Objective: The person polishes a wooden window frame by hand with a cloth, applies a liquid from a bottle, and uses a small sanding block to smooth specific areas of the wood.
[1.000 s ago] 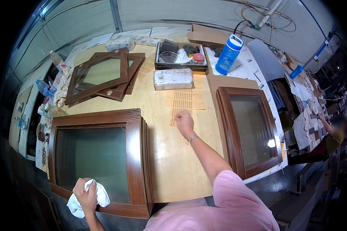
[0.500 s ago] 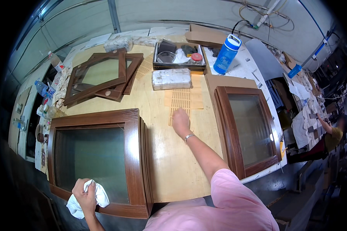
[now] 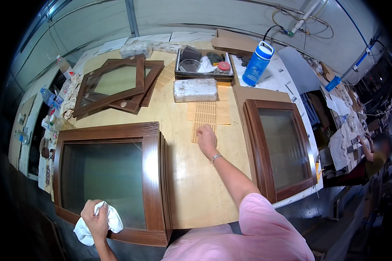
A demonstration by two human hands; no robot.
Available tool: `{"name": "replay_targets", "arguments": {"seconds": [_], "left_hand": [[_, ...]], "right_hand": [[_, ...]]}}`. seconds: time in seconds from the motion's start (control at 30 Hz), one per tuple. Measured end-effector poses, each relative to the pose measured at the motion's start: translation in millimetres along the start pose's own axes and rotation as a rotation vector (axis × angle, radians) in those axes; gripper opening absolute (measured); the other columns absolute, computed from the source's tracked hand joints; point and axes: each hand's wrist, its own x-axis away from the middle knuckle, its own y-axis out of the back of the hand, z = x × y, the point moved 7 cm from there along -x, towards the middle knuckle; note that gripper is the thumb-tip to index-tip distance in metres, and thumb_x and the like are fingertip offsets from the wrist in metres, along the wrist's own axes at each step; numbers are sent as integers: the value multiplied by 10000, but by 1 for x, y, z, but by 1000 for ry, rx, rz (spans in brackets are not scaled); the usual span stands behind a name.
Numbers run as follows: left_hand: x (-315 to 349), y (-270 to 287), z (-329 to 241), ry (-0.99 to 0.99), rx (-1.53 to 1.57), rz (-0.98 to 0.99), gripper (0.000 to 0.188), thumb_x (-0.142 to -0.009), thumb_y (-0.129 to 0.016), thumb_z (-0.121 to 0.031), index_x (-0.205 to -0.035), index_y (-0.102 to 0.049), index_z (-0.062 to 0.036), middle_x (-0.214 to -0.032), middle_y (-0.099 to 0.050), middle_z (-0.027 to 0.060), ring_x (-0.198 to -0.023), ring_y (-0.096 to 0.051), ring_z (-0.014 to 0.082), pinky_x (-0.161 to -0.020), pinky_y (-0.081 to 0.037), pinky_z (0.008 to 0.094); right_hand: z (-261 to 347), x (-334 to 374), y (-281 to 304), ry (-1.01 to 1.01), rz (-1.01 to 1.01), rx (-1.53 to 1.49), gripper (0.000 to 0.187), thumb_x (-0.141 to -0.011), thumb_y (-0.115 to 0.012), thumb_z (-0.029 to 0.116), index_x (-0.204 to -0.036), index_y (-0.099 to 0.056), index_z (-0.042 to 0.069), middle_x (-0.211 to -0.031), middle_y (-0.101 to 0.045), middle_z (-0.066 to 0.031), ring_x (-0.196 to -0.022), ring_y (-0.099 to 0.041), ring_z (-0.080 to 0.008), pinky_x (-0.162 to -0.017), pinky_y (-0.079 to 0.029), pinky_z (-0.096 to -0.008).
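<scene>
My left hand [image 3: 96, 218] is closed around a crumpled white cloth [image 3: 114, 219]. It rests at the near edge of a stack of brown wood-framed glass panels [image 3: 151, 174], over the top frame's lower rail. At the middle of the table, my right hand [image 3: 207, 138] has its fingers bent together on the near end of a yellow-orange label sheet [image 3: 204, 114] with rows of small strips. Whether a strip is pinched in the fingertips is hidden. The sheet's far end lies by a white wrapped block [image 3: 195, 90].
More framed panels lie fanned out [image 3: 137, 93] at the far left, and another stack [image 3: 287, 148] lies on cardboard at the right. A black box of odds and ends [image 3: 203, 77] and a blue bottle [image 3: 256, 67] stand at the back. A person [image 3: 372, 158] works far right.
My right hand has shifted slightly nearer and to the right on the label sheet. My left hand stays on the cloth. The view has moved slightly.
</scene>
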Motion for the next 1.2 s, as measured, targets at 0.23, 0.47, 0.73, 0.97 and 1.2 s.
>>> {"name": "replay_targets", "arguments": {"seconds": [0.23, 0.47, 0.73, 0.97, 1.2], "left_hand": [[-1, -1, -1, 7, 12, 12, 133, -813, -697, -77, -819, -637, 41, -708, -576, 125, -631, -555, 245, -601, -418, 347], [0, 0, -3, 0, 14, 12, 141, -816, -700, -87, -820, -637, 39, -708, -571, 128, -629, -553, 256, -598, -416, 353], [0, 2, -2, -27, 51, -4, 110, -767, -728, -45, -816, -654, 20, -722, -605, 138, -628, -594, 281, -584, -444, 366], [2, 13, -10, -132, 102, 2, 120, -696, -748, -14, -803, -692, -21, -723, -637, 133, -630, -637, 304, -575, -483, 386], [9, 107, 14, -497, 204, -32, 247, -637, -826, -94, -845, -712, -25, -711, -655, 102, -560, -621, 270, -527, -487, 350]], "right_hand": [[-5, 3, 4, -30, -52, -93, 60, -843, -656, 19, -852, -618, 64, -928, -565, -93, -910, -604, -307, -776, -497, -434], [34, 35, 50, 42, -133, -167, 64, -868, -620, -24, -904, -584, 15, -962, -554, -122, -895, -588, -314, -755, -504, -376], [112, 60, 105, 26, -95, -713, 67, -882, -655, -36, -917, -616, 6, -979, -578, -45, -903, -573, -148, -798, -499, -295], [244, 66, 71, -154, 630, -1241, 72, -911, -689, 73, -974, -666, 46, -1032, -664, -39, -958, -593, -113, -869, -496, -285], [410, 79, -22, -11, 941, -917, 108, -851, -714, 18, -918, -631, 37, -905, -650, -9, -832, -590, -75, -778, -490, -235]]}}
